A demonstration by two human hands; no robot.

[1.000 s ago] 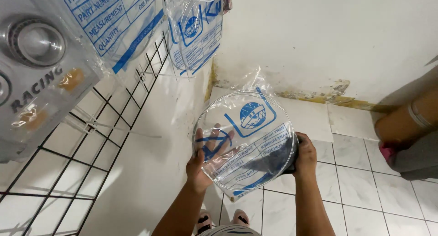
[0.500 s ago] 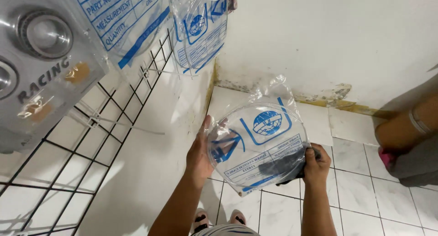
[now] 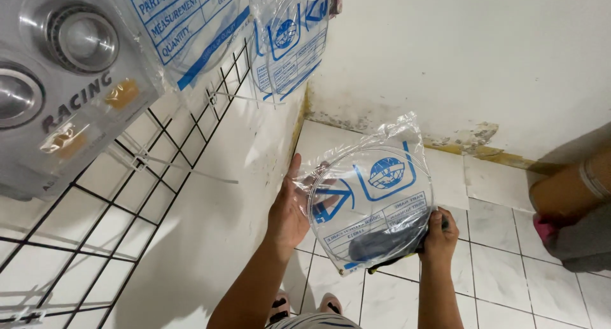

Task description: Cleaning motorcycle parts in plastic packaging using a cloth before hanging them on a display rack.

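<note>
Item: clear plastic bag with blue printed label, holding a coiled cable point(image 3: 372, 202). Location: held in mid-air over the white tiled floor point(image 3: 503, 265), at about 5 o'clock from the black wire grid panel point(image 3: 127, 195) on the wall.

Status: bag is off the grid and fully in hand; it hangs on no hook and rests on no surface. Two similar clear printed bags point(image 3: 286, 42) hang at the panel's 12 to 1 o'clock; a blister pack of metal bearings point(image 3: 57, 68) sits at its 10 o'clock.

Left hand point(image 3: 289, 208): at the bag's 9 o'clock, palm flat behind the plastic, fingers spread wide, thumb up.

Right hand point(image 3: 438, 237): at the bag's 4 o'clock, fingers curled tight, pinching the lower edge beside the dark cable end.

Adjacent: brown cardboard box point(image 3: 573, 189) at 3 o'clock, well apart.
</note>
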